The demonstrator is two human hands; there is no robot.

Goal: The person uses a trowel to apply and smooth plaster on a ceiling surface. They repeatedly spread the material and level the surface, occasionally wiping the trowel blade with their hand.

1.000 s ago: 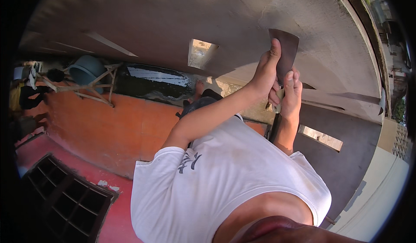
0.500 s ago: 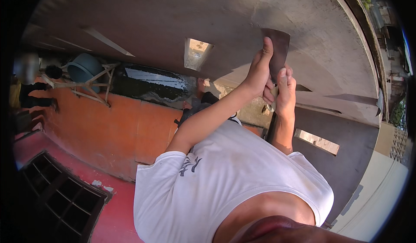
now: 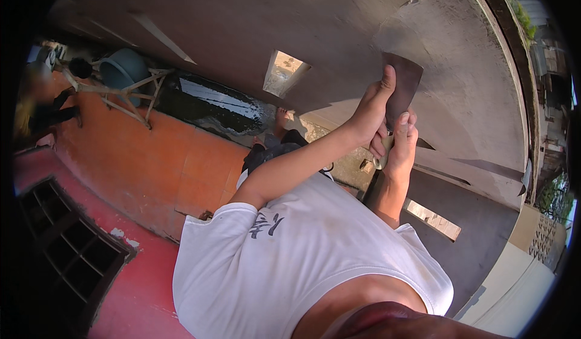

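Observation:
Both my hands hold a broad scraper with a dark, wide blade [image 3: 404,84] and a pale handle [image 3: 382,159]. My left hand [image 3: 376,106] has its thumb along the blade's left edge and its other fingers curled by the handle. Lower down, my right hand [image 3: 401,145] is closed around the handle, its thumb pointing up toward the blade. Behind the blade rises a grey plastered wall [image 3: 339,30] with a rough, lighter area [image 3: 451,36]. Whether the blade's far edge touches that wall, I cannot tell.
A square opening [image 3: 284,73] and a narrow slot [image 3: 433,219] pierce the wall. To the left, a blue-grey tub [image 3: 123,73] rests by a wooden trestle [image 3: 130,91], with another person [image 3: 45,106] close by. Orange floor [image 3: 139,148] runs beside a dark trough [image 3: 221,106] holding water.
The whole view has shifted slightly, and more of the other person shows at the left. My two hands keep their grip on the scraper, which sits a little further right and lower in view.

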